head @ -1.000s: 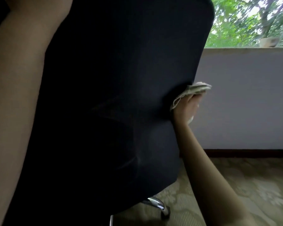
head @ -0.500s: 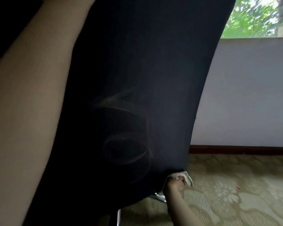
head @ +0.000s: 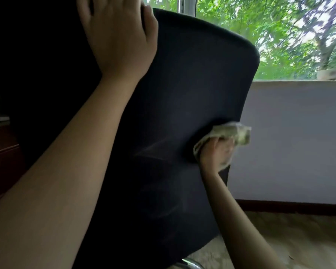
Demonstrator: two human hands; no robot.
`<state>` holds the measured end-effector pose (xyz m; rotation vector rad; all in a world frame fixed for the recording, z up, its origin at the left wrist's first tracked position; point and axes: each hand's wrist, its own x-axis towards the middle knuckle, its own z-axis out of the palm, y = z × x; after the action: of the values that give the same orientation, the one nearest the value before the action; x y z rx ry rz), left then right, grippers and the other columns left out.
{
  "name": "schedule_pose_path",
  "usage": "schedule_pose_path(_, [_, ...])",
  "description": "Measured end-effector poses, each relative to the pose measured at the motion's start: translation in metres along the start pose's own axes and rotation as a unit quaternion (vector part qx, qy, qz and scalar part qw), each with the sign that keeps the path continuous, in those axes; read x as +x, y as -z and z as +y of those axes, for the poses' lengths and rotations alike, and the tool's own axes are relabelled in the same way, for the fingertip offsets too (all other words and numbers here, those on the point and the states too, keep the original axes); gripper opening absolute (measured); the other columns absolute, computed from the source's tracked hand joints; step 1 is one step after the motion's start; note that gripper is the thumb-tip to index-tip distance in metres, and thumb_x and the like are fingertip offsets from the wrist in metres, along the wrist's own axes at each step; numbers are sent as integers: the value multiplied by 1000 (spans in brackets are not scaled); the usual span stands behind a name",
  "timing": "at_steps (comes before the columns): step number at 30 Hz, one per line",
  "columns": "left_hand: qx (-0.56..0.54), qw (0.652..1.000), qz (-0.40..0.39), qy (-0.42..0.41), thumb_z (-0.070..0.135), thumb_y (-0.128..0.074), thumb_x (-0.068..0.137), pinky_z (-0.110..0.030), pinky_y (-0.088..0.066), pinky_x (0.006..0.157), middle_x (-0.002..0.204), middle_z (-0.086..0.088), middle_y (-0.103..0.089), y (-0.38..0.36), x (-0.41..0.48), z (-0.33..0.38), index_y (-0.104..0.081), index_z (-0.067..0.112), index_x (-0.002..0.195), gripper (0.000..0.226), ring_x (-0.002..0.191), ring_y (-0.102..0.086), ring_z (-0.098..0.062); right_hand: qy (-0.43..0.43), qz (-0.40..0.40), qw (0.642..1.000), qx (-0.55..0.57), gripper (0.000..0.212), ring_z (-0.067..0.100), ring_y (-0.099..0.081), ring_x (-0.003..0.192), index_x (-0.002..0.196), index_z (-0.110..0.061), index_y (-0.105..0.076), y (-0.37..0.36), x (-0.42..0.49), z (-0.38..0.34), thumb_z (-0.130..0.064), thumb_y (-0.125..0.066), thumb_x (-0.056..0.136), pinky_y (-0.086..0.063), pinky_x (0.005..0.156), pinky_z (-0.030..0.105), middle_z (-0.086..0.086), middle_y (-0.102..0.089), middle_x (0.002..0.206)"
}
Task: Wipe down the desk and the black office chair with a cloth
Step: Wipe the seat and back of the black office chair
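The left forearm crosses the near left of the view and hides much of the black office chair's backrest (head: 182, 94). The left hand (head: 118, 33) lies palm-down on the backrest's top edge. Its fingertips run out of frame, so whether it grips cannot be told. Low down, a chrome piece of the chair base (head: 190, 264) shows under the backrest. The right hand (head: 215, 152) has its fingers curled round a crumpled pale cloth (head: 229, 132) and presses it against the backrest's right edge, about halfway up. At far left sits dark reddish wooden furniture (head: 0, 152), too dim to identify. Beyond lie patterned carpet (head: 299, 239), a dark skirting board (head: 289, 207), a pale wall (head: 289, 142) and a window (head: 260, 35) full of green trees.
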<state>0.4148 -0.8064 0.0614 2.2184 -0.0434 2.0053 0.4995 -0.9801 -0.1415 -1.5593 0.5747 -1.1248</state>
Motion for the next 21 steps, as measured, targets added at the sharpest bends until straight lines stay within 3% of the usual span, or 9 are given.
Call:
schedule_pose_path(3, [-10,999,2,-33,41,-16,94,-34,-13,112,132,-1,-48,4,-9,-5,-47,19,127,50,130,-36,-22,202,-28,978,33,83,31,-28,138,143,2,-29,8,-4,-65,-51,-12,81,-11,113,38,19,-31,150])
schedule_pose_path(5, [-15,998,22,-63,37,-21,95,-35,-9,115,143,-2,-41,0,-21,-11,-40,21,138,50,137,-30,-21,337,-42,940,44,76,38,-29,137,139,6,-35,9,-13,-80,-44,-20,84,-5,112,35,24,-34,146])
schedule_pose_path(7, [-8,994,44,-97,32,-28,97,-41,-10,115,152,-7,-32,-7,-40,-21,-34,22,145,49,142,-24,-25,476,-59,877,39,63,44,-28,136,138,6,-38,4,-25,-84,-34,-32,89,-4,113,35,28,-35,144])
schedule_pose_path(9, [-17,989,54,-135,27,-36,98,-44,-15,114,152,-12,-30,-14,-61,-30,-36,20,145,47,141,-25,-29,584,-78,808,-6,55,42,-34,132,137,-3,-45,-4,-38,-76,-33,-36,92,-13,112,45,24,-43,140])
schedule_pose_path(12, [-47,987,29,-152,23,-41,97,-46,-20,111,151,-16,-32,-22,-98,-48,-40,16,142,46,139,-29,-31,704,-65,706,-35,37,35,-49,105,111,-11,-63,-15,-48,-40,-34,-37,98,-28,102,49,15,-66,105])
schedule_pose_path(14, [-52,990,5,-133,21,-43,96,-49,-21,110,151,-18,-29,-18,-127,-70,-37,13,143,48,138,-28,-32,732,-63,676,-46,31,29,-49,99,104,-18,-56,-19,-40,-9,-37,-32,100,-31,96,47,10,-70,93])
schedule_pose_path(16, [-46,996,4,-81,21,-44,95,-51,-19,110,152,-22,-25,-9,-156,-99,-31,11,144,51,138,-25,-34,687,-40,723,-67,29,32,-51,98,102,-20,-51,-15,-21,14,-40,-29,100,-32,93,46,11,-70,89])
schedule_pose_path(18, [-69,997,7,19,25,-44,96,-51,-16,112,152,-25,-19,0,-183,-130,-24,10,146,56,140,-20,-35,562,-11,824,-73,30,40,-57,99,107,-18,-47,-9,2,22,-39,-27,100,-33,96,47,21,-67,97])
schedule_pose_path(21, [-173,958,-31,227,41,-41,94,-40,-10,117,156,-18,-11,5,-216,-167,-11,10,150,70,144,-12,-24,245,-10,969,-18,49,40,-40,128,141,-8,-35,-2,40,29,-32,-20,101,-21,110,42,26,-44,139])
